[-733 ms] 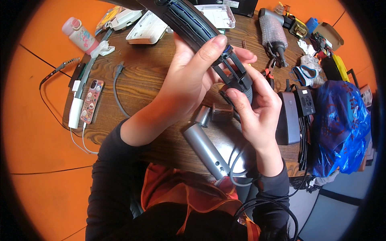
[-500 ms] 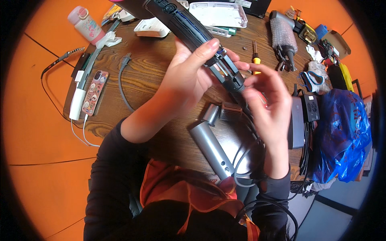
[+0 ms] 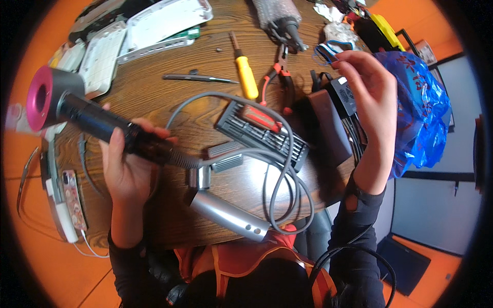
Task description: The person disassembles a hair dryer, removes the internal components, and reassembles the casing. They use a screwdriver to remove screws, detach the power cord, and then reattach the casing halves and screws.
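Note:
My left hand (image 3: pixel 126 177) is closed round the opened handle of a hair dryer (image 3: pixel 92 115). The dryer's round pink-rimmed head points to the left, and its dark inner parts show along the handle. From the handle's lower end a grey cable (image 3: pixel 294 154) runs right and coils over the table. Raised near the blue bag, my right hand (image 3: pixel 374 90) has thumb and forefinger pinched together; what sits between the tips is too small to make out. A silver handle sleeve (image 3: pixel 228 213) lies at the table's near edge, by a ribbed grey filter piece (image 3: pixel 226 157).
A screwdriver bit set (image 3: pixel 233 126) lies under the cable. Beyond it are a yellow screwdriver (image 3: pixel 247 77), red-and-black pliers (image 3: pixel 281 69) and tweezers (image 3: pixel 197 78). White plastic casings (image 3: pixel 164 23) stand far left. A grey case (image 3: pixel 331 126) and blue plastic bag (image 3: pixel 418 123) are at right.
My left hand has carried the dryer down and left. My right hand has left the handle's cable end and moved up and right. The view has turned rightward, bringing the bit set and pliers into sight.

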Tool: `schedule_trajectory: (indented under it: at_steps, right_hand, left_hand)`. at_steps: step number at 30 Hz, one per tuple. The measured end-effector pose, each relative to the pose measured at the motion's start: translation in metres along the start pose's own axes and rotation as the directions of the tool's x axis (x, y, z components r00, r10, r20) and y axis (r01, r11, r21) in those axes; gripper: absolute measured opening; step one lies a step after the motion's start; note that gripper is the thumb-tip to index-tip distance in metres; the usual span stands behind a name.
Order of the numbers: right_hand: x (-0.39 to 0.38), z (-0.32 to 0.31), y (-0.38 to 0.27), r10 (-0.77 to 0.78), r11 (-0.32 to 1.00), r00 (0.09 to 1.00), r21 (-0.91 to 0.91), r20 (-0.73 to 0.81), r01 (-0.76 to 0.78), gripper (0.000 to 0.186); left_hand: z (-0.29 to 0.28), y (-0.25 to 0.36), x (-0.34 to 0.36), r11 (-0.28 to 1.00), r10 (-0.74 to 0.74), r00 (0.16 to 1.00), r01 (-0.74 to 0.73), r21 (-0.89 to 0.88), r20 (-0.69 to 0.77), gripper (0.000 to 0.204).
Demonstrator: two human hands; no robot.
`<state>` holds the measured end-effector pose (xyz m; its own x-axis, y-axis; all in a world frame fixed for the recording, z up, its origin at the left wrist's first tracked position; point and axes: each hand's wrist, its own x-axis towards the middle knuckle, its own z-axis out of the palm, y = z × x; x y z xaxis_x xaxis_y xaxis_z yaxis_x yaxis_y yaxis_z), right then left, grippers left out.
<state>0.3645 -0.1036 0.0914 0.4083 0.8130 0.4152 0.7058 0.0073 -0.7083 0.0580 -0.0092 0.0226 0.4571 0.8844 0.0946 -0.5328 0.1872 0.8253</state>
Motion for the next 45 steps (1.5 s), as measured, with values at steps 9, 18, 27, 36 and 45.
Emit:
schedule_trajectory:
  at_steps: [9, 18, 27, 36, 45]
  right_hand:
    - [0.013, 0.018, 0.011, -0.002, 0.911, 0.891, -0.367, 0.455, 0.189, 0.015]
    - [0.028, 0.045, 0.026, -0.044, 0.845, 0.79, -0.399, 0.612, 0.356, 0.012]
    - [0.021, 0.046, 0.029, 0.022, 0.804, 0.766, -0.466, 0.642, 0.368, 0.01]
    - [0.023, 0.069, 0.044, -0.087, 0.705, 0.797, -0.528, 0.598, 0.474, 0.009]
    - [0.011, 0.069, -0.013, 0.087, 0.955, 0.91, -0.294, 0.405, 0.039, 0.008]
  left_hand:
    - [-0.008, -0.002, -0.001, 0.999, 0.009, 0.994, -0.014, -0.048, -0.105, 0.056]
    - [-0.012, -0.003, -0.001, 0.993, 0.003, 0.994, 0.01, 0.115, -0.106, 0.053]
    - [-0.016, -0.002, -0.001, 0.999, -0.015, 0.999, 0.016, 0.033, -0.031, 0.048]
    - [-0.017, -0.004, 0.001, 0.998, -0.065, 0.995, 0.064, -0.012, -0.069, 0.049]
    - [-0.021, -0.011, 0.008, 0.988, 0.047, 0.995, -0.059, -0.143, -0.085, 0.02]
